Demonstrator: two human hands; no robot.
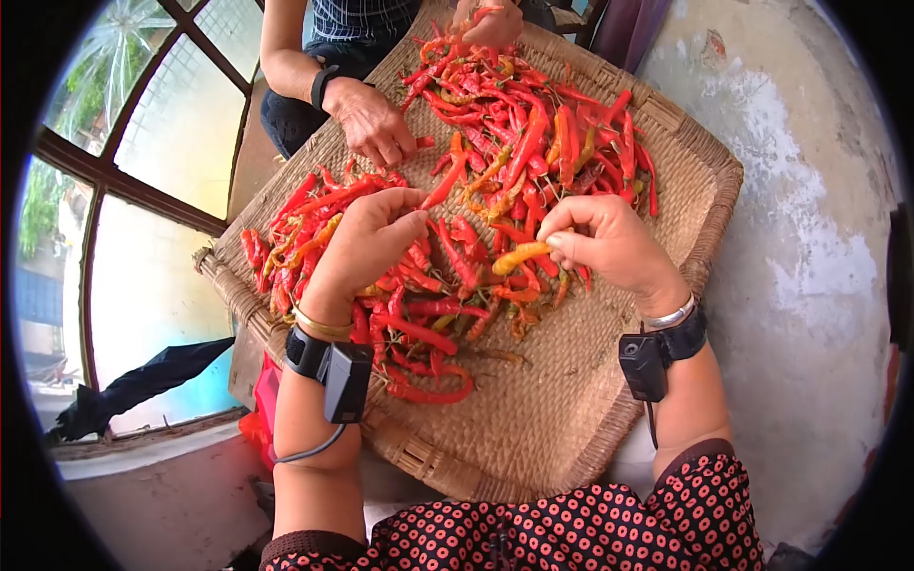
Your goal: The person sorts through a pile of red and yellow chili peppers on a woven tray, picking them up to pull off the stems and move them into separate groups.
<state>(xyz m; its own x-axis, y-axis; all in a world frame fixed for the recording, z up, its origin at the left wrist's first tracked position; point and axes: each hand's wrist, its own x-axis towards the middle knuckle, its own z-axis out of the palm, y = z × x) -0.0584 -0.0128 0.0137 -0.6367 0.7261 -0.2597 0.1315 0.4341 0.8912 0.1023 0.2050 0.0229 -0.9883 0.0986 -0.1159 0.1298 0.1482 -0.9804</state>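
My left hand [373, 240] is closed, thumb and fingers pinching the lower end of a red chili pepper [446, 179] that points up and away. On the right, my right hand [611, 246] pinches a yellow-orange chili pepper [520, 258] by one end, its tip pointing left. Both hands hover over a woven tray [552, 390]. Beneath my left hand spreads a heap of red chili peppers [419, 328], with some orange ones mixed in. A second, larger heap [533, 133] lies farther back on the tray.
Across the tray sits another person, whose hand [373, 124] with a black wristband reaches to the left heap; their other hand [490, 21] is at the far heap. A metal-framed window [162, 124] stands left, a worn wall [790, 238] right.
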